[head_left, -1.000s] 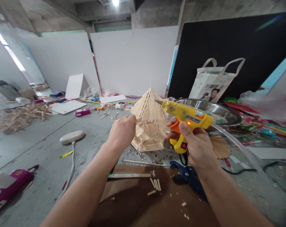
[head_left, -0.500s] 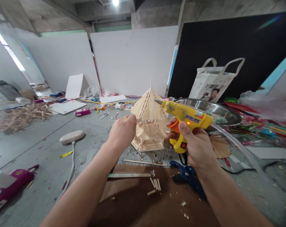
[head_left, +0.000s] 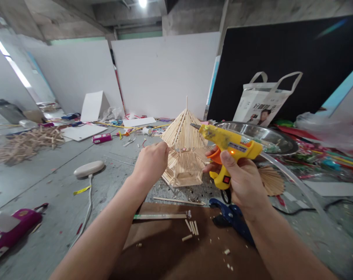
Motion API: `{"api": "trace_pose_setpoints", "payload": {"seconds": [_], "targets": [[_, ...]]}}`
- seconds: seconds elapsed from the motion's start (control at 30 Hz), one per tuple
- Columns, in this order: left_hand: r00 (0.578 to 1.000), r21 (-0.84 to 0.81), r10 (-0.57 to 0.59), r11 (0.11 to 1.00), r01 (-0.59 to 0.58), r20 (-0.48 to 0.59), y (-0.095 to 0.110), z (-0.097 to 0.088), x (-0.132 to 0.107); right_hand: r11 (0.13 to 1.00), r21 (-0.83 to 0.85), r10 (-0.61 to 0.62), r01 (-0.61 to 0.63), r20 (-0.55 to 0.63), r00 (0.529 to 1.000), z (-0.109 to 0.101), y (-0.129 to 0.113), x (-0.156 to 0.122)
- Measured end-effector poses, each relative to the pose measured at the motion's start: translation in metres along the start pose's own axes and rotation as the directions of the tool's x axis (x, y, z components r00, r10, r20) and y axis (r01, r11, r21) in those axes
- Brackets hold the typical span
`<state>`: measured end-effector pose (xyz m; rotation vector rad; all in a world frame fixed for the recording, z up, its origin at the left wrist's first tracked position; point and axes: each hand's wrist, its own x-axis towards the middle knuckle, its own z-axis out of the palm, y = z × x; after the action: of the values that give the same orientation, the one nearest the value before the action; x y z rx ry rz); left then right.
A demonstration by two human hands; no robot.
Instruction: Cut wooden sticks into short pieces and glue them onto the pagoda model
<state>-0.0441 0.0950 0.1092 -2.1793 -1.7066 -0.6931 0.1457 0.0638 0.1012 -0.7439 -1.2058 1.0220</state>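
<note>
A small pavilion model [head_left: 184, 149] built of wooden sticks, with a cone roof, stands on the grey floor ahead of me. My left hand [head_left: 151, 163] is closed in a pinch against the roof's left edge, holding the model there. My right hand [head_left: 243, 179] grips a yellow glue gun [head_left: 228, 149] with an orange trigger and a lit lamp. Its nozzle points left at the roof, a little apart from it. A clear glue stick trails out of the gun's back to the right.
A brown board [head_left: 179, 245] lies near me with cut stick bits and a long stick [head_left: 179, 201]. Blue cutters [head_left: 231, 217] lie beside it. A steel basin [head_left: 264, 136], a paper bag [head_left: 265, 99], a stick fan [head_left: 271, 181], a white power strip [head_left: 89, 168] and a stick pile [head_left: 27, 142] lie around.
Almost nothing has changed. The glue gun has drifted very slightly left toward the roof. My left hand stays at the roof's edge.
</note>
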Motion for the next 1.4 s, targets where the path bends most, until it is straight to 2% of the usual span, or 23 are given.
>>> {"api": "trace_pose_setpoints", "payload": {"seconds": [0.4, 0.77, 1.0, 1.4], "targets": [[1.000, -0.043, -0.022, 0.999, 0.022, 0.007, -0.0006, -0.0017, -0.0010, 1.000, 0.028, 0.002, -0.002, 0.005, 1.000, 0.0005, -0.0010, -0.0001], [0.998, -0.162, -0.048, 0.986, 0.040, -0.044, -0.0016, 0.0034, -0.0021, 1.000, 0.014, 0.008, -0.008, 0.004, 1.000, -0.0003, 0.0009, 0.0007], [0.997, -0.199, -0.073, 0.978, 0.064, -0.038, -0.0018, 0.0034, -0.0011, 1.000, 0.024, -0.001, 0.001, 0.008, 1.000, -0.0007, 0.0013, 0.0008], [0.993, -0.125, -0.107, 0.987, 0.100, -0.050, 0.0019, 0.0057, -0.0024, 1.000, 0.014, 0.006, -0.006, 0.013, 1.000, -0.0019, 0.0028, 0.0003]]}}
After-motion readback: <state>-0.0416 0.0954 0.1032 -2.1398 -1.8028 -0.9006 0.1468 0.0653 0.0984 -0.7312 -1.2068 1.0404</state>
